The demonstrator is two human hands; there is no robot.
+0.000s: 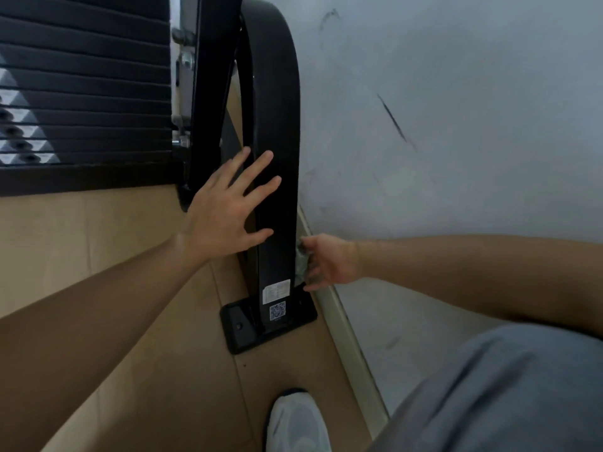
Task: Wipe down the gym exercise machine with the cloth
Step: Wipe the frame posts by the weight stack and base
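At left we saw the weight stack (81,93), cut off at the edge. Our left hand (228,207) lay flat, fingers spread wide, on the machine's black post (277,125). Against its wall side the mostly hidden cloth (301,263) sat bunched in our right hand (329,259), grip closed around it.

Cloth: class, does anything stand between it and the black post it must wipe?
Nothing visible. The cloth, held in the right hand, touches the post on its side facing the wall. The left hand rests on the post higher up, apart from the cloth.
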